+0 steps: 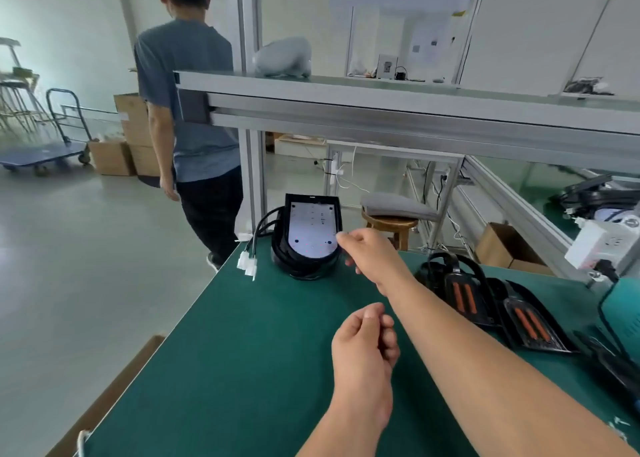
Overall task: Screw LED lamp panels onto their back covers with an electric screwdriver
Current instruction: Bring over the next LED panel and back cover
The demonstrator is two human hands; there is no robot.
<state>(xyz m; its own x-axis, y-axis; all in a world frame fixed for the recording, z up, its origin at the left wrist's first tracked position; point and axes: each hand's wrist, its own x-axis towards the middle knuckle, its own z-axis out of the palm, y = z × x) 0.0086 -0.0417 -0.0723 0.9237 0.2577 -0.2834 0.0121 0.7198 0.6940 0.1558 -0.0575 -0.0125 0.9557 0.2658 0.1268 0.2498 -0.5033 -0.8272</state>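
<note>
Desk (242,352): green mat filling the lower half of the frame; it carries all the work.
Aluminium frame (381,110): a shelf rail across the upper centre, above and beyond the work, not in the way.
Bystander (187,93): stands at upper left, off the desk's far corner.
Spare lamp housings (464,297): black with orange strips, at centre right, just beside the right forearm.
Back cover (304,266): black, at the desk's far edge, centre of frame, long axis running away from the viewer.
LED panel (311,228): white, seated in the cover, face up.
Right hand (370,252): the nearer one, its fingertips at the panel's right edge; thumb and forefinger drawn together, contents not discernible.
Left hand (363,349): lower centre, well short of the cover, loosely fisted; whether it holds anything is hidden.
White connectors (247,264): on the cover's cables, to its left.
Electric screwdriver: not identifiable.
</note>
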